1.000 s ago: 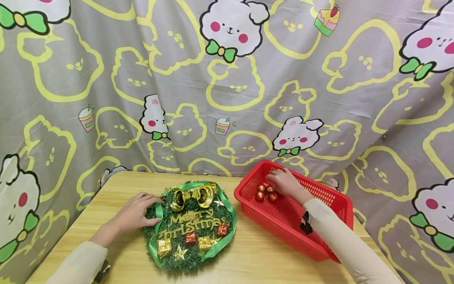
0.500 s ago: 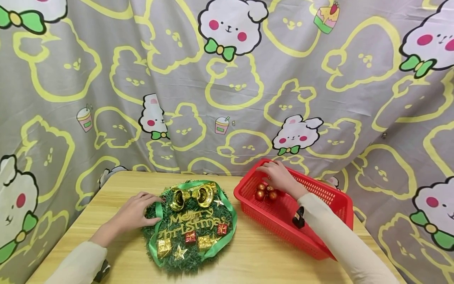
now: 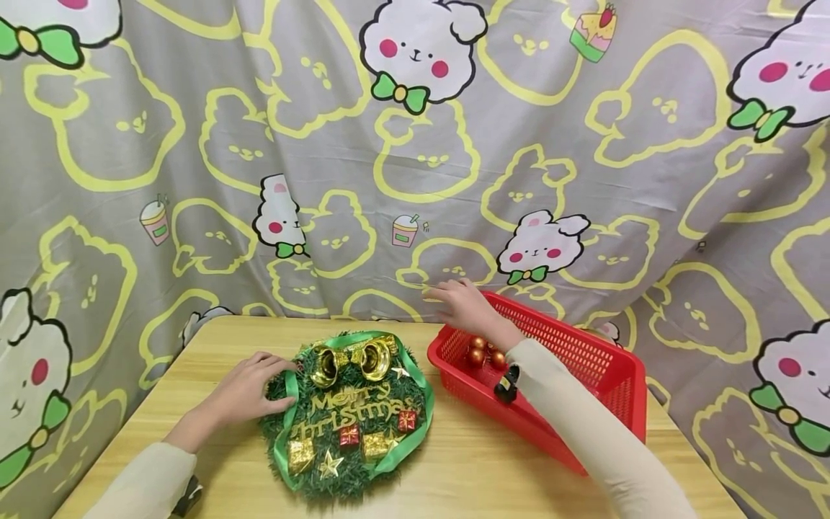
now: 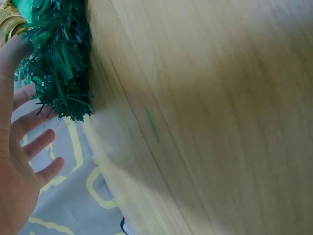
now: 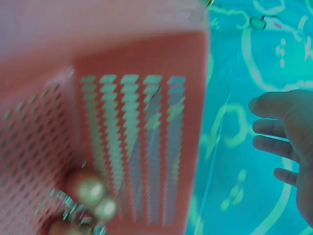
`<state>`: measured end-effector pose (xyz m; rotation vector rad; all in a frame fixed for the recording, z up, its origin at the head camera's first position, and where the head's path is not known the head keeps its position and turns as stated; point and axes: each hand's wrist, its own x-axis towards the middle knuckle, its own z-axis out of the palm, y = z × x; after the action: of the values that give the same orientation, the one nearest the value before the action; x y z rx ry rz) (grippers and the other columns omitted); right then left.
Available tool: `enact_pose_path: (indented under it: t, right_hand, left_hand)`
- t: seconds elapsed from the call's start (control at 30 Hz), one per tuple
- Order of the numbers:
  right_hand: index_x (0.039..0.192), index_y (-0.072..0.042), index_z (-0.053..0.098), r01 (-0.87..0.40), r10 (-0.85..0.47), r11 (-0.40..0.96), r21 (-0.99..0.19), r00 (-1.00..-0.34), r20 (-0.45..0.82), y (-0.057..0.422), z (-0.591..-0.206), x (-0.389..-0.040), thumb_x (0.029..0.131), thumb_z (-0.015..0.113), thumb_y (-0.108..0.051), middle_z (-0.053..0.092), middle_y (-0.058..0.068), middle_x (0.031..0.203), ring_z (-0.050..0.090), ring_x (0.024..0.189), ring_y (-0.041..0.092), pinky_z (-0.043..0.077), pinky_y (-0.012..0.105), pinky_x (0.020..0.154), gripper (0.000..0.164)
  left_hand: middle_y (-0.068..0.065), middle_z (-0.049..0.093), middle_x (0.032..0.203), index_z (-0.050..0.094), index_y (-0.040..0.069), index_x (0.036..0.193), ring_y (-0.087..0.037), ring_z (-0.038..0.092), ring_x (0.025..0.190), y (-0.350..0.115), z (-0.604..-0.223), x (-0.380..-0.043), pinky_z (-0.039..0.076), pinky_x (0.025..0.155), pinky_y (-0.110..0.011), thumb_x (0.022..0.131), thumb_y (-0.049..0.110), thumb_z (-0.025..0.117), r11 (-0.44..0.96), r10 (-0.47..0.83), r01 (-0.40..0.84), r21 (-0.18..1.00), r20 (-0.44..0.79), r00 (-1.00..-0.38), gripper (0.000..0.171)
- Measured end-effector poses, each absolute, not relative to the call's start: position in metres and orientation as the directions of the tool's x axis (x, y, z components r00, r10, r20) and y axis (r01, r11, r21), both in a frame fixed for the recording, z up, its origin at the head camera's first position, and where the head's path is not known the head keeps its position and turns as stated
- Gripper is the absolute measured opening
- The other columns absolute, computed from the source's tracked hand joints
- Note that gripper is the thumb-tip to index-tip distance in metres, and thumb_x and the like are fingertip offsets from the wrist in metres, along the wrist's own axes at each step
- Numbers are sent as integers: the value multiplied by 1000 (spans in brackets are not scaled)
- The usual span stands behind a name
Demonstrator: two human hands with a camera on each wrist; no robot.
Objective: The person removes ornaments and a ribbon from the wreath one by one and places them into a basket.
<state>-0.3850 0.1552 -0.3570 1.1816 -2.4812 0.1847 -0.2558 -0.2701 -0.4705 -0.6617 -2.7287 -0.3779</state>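
A round green tinsel wreath (image 3: pixel 340 486) lies on the table, trimmed with green ribbon, golden bells, small gift boxes, stars and gold "Merry Christmas" lettering. At its left edge rests my left hand (image 3: pixel 249 389), fingers spread and relaxed; in the left wrist view the fingertips touch the tinsel (image 4: pixel 63 63). My right hand (image 3: pixel 470 310) is raised over the back left corner of a red plastic basket (image 3: pixel 512 411), with nothing visible in it. The right wrist view shows its fingers extended beyond the basket wall. Several shiny copper-gold balls (image 3: pixel 476 357) sit in that basket's left end.
Both wreath and basket stand on a light wooden table (image 3: pixel 214 476), the basket slanted on the right side. Behind and beside the table hangs a grey curtain (image 3: pixel 350 158) with cartoon rabbits and yellow outlines. A strip of table separates wreath and basket.
My right hand has risen out of the basket and moved left to above its back left corner. The left hand and the wreath have stayed put.
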Motion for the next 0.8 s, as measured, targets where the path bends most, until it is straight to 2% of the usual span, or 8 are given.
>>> enact_pose_path:
  t: [0.27,0.43,0.63,0.8]
  right_hand:
    - [122,-18,74,-810,-760,584,48,-525,383,107,-343,-380,92,75,-17,74,2,111,68,103,22,51,49,93,30]
    - [124,-19,73,-826,-779,563,5,-529,337,82,-337,-378,95,71,-19,74,0,114,66,104,20,50,50,100,28]
    - [125,-15,73,-834,-783,541,-110,-547,296,56,-337,-380,95,73,-20,74,3,123,69,108,21,53,46,97,30]
    - [126,-12,71,-800,-761,530,-283,-595,257,36,-343,-385,96,72,-18,73,6,125,68,115,23,50,48,107,30]
  left_hand:
    - [-4,70,126,68,23,126,-27,60,115,-271,-472,-256,50,98,-61,81,50,81,856,392,482,186,372,-841,54]
    - [-3,70,126,68,24,126,-26,60,115,-271,-475,-258,51,99,-60,80,52,82,856,393,482,188,368,-843,56]
    - [-5,70,124,68,21,126,-27,60,114,-272,-477,-258,51,98,-60,78,50,83,855,391,483,190,375,-840,58]
    - [-3,70,125,67,22,127,-26,60,115,-272,-477,-258,51,99,-59,78,51,83,860,384,472,193,365,-848,59]
